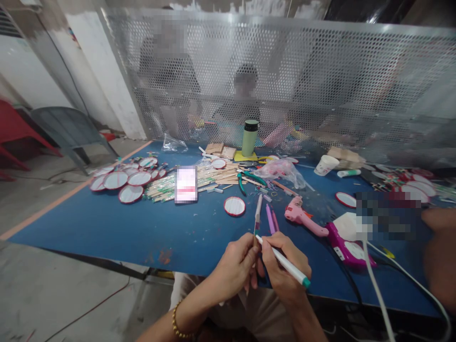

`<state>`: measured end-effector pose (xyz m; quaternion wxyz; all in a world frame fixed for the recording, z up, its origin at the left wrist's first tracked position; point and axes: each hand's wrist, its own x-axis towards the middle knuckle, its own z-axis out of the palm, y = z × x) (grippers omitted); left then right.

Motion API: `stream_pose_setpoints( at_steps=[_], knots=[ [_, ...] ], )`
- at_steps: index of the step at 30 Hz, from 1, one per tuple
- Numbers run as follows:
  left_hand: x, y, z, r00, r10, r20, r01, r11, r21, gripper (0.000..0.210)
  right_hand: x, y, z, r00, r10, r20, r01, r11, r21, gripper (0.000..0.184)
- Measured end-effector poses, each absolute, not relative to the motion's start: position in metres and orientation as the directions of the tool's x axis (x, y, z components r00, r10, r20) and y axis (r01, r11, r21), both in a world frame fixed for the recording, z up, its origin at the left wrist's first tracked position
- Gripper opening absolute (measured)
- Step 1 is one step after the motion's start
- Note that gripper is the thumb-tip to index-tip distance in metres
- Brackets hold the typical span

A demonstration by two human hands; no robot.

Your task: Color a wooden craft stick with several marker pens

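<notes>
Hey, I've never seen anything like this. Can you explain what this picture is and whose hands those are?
There's no machine here. The two bare hands belong to a person wearing a camera on their head, and this one picture looks forward and down from it.

The left hand grips what looks like a thin stick. The right hand holds a white marker, its tip close to the stick; whether they touch is too small to tell.

On the blue table lie a red-rimmed white disc, loose wooden sticks and a pink tool shaped like a glue gun. A green bottle stands farther back, before a perforated metal screen.
</notes>
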<state>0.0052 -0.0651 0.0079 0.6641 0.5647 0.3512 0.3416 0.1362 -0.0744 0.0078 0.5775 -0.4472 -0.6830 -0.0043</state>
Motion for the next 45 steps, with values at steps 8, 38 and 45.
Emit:
stream_pose_setpoints(
  at_steps=[8, 38, 45],
  knots=[
    [0.005, -0.0647, 0.0047, 0.51, 0.856, -0.082, -0.043, 0.12, 0.992, 0.044, 0.1361, -0.0758, 0.009, 0.082, 0.614, 0.785, 0.588, 0.606, -0.535, 0.015],
    [0.0048, -0.0654, 0.007, 0.511, 0.857, -0.068, -0.05, 0.109, 0.993, 0.042, 0.1366, -0.0754, 0.0088, 0.069, 0.617, 0.784, 0.622, 0.588, -0.517, 0.014],
    [0.0055, -0.0656, 0.0092, 0.508, 0.857, -0.08, -0.044, 0.119, 0.992, 0.042, 0.1353, -0.0759, 0.011, 0.071, 0.608, 0.791, 0.61, 0.601, -0.517, 0.015]
  ],
)
